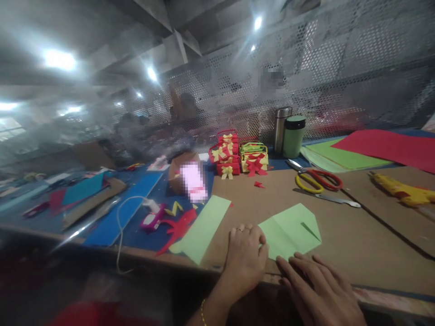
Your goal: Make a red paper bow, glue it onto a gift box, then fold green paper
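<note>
A light green sheet of folded paper (288, 233) lies on the brown cardboard in front of me, with crease lines and a narrow dark slit near its right corner. At its left end, my left hand (244, 256) has its fingers curled together over the edge of the paper. My right hand (319, 285) rests by the near edge, fingers stretched out and fingertips touching the paper. A second light green strip (205, 231) lies flat to the left of my left hand.
Scissors (317, 181) and a metal blade (340, 200) lie beyond the paper. A yellow glue gun (404, 190) is at right. Small red (227, 154) and yellow paper baskets (254, 160), a green cup (294, 138) and a steel flask (281, 129) stand at the back.
</note>
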### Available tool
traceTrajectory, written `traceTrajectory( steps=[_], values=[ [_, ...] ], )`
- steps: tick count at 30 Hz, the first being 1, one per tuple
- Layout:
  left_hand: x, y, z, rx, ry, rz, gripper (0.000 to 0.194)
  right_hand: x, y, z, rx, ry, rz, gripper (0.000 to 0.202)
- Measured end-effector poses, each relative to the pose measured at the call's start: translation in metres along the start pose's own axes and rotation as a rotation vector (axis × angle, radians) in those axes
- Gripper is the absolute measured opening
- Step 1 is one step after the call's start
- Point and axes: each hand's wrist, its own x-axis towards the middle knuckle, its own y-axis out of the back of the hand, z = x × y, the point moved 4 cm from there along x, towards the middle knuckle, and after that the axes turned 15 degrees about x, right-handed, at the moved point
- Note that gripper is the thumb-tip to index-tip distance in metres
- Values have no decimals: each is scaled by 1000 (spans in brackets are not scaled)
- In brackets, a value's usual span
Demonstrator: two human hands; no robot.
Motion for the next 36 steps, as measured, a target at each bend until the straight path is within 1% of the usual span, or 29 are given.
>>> traceTrajectory(
  steps=[4,7,9,14,19,26,31,36],
  values=[
    [0,0,1,4,-16,16,6,2,1,-1,2,7,-12,25],
    [0,0,1,12,-18,5,6,2,1,0,-1,8,-20,25],
    [1,0,0,16,-12,-1,6,-1,1,1,-6,5,-27,25],
    [1,-1,0,21,-8,-1,7,-12,-2,7,-5,15,-88,29],
    [0,-1,0,21,-8,-3,6,-11,-2,6,-23,48,-113,30],
    [0,1,1,23,-12,0,7,-1,0,1,5,20,-32,26],
    [1,-1,0,24,-8,-7,7,2,2,-2,19,31,-30,26],
    [2,-2,-1,20,-13,10,7,0,2,-2,23,8,-32,24]
  ],
)
